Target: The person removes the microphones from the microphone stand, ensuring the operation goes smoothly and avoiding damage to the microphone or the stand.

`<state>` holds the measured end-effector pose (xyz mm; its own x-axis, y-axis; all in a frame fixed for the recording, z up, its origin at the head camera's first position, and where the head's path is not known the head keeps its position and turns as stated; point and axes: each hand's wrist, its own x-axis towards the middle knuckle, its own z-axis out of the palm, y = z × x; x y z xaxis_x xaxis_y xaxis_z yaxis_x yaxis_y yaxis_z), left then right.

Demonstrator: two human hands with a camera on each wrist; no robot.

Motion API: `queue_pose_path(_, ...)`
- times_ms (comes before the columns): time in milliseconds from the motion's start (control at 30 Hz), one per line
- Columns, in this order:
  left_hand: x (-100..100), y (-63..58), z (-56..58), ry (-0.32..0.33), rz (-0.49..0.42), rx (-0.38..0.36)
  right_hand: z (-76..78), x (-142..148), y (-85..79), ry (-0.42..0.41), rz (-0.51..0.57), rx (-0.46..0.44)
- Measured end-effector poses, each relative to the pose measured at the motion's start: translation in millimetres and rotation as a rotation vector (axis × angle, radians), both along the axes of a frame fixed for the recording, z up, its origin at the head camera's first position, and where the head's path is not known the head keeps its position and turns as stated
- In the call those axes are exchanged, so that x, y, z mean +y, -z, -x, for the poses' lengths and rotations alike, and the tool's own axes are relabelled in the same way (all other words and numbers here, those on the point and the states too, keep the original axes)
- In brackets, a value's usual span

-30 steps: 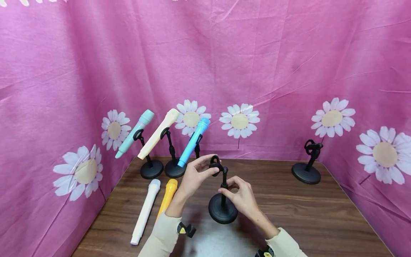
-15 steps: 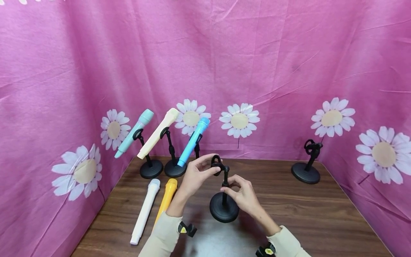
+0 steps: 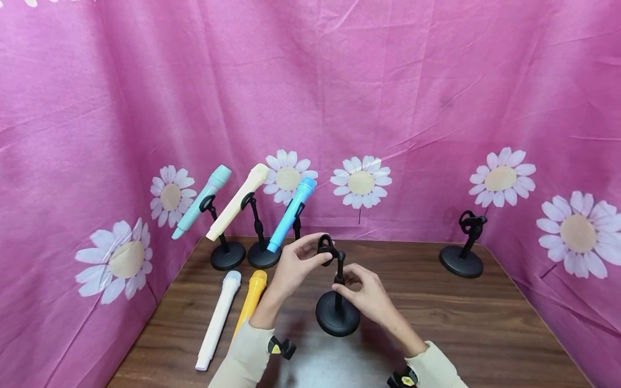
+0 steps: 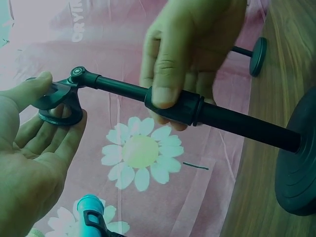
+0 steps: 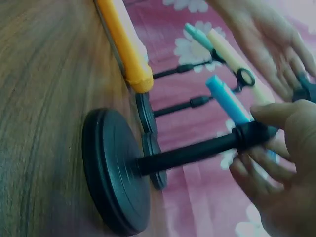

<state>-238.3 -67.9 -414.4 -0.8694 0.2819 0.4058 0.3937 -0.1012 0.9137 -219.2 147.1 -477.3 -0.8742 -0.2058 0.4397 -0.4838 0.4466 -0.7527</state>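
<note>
A black desktop microphone stand (image 3: 337, 318) stands upright on its round base near the table's middle. My left hand (image 3: 293, 267) pinches the looped clip (image 4: 61, 94) at its top between thumb and fingers. Lower down, my right hand (image 3: 367, 295) grips the collar (image 4: 185, 107) partway up the pole, thumb on one side and fingers on the other. The clip holds no microphone. In the right wrist view, the stand's base (image 5: 116, 173) sits on the wood and the right thumb lies over the collar.
Behind at left, three stands hold a mint microphone (image 3: 202, 202), a cream microphone (image 3: 237, 202) and a blue microphone (image 3: 292, 214). A white microphone (image 3: 218, 320) and a yellow microphone (image 3: 251, 299), partly behind the left forearm, lie on the table. Another stand (image 3: 462, 261) is at back right.
The held stand shifts very slightly, with both hands keeping the same grip on clip and collar. The other things stay in place.
</note>
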Motion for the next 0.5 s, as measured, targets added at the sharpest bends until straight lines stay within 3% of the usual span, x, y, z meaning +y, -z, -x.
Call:
queue_pose_path(133,0.2,0.2,-0.2,-0.001,-0.001,0.009,-5.5,-9.4,-2.4,0.142,-0.088,0.085)
queue_pose_path(267,0.2,-1.0,-0.2,-0.002,-0.006,0.001,-7.7,-16.1,0.4,0.223,-0.084,0.164)
queue_pose_path(500,-0.4,-1.2,0.5,0.001,0.002,-0.008,-8.7,-18.7,4.4,0.193,-0.005,0.177)
